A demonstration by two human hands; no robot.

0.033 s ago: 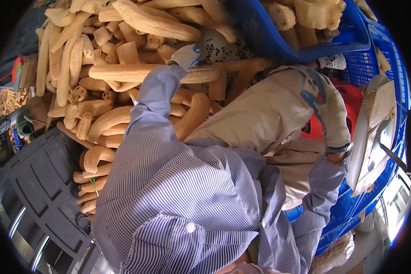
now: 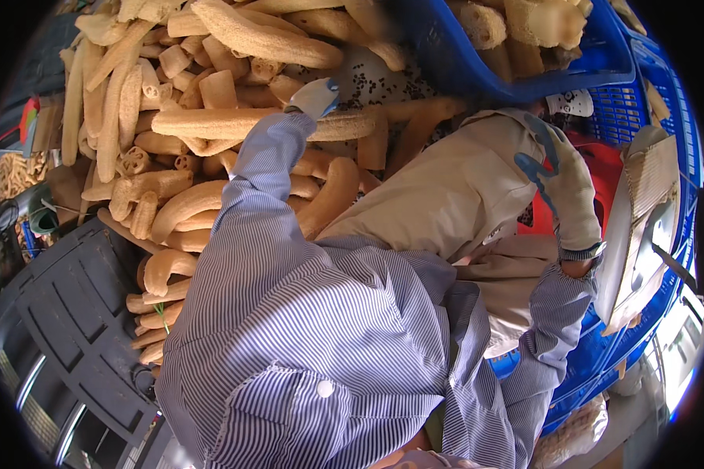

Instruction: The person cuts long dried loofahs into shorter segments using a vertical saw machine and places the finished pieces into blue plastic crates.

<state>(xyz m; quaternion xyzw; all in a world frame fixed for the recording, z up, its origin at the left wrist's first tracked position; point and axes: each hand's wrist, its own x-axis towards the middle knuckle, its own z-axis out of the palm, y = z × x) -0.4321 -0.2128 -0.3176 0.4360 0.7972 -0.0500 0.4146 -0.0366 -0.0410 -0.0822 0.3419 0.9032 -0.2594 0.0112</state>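
Note:
My left hand (image 2: 313, 98), in a white glove with blue fingers, hovers at or just above a long tan loofah (image 2: 211, 123) that lies across the pile. Its fingers point away from me and are mostly hidden, so whether they hold anything does not show. Beyond its fingertips, dark seeds (image 2: 368, 92) are scattered over a pale surface. My right hand (image 2: 569, 187), gloved the same way, is beside my bent knee, thumb and fingers spread, with nothing in it. A red object (image 2: 602, 176) shows behind that hand.
Loofahs (image 2: 266, 35) are heaped on the left and at the far side. A blue basket (image 2: 516, 92) holding loofah pieces stands far right. Blue crates (image 2: 680, 102) and cardboard (image 2: 641, 211) line my right. A dark grey panelled piece (image 2: 74, 320) is at near left.
My left hand has dipped very slightly toward the loofah pile. My right hand and everything else look the same.

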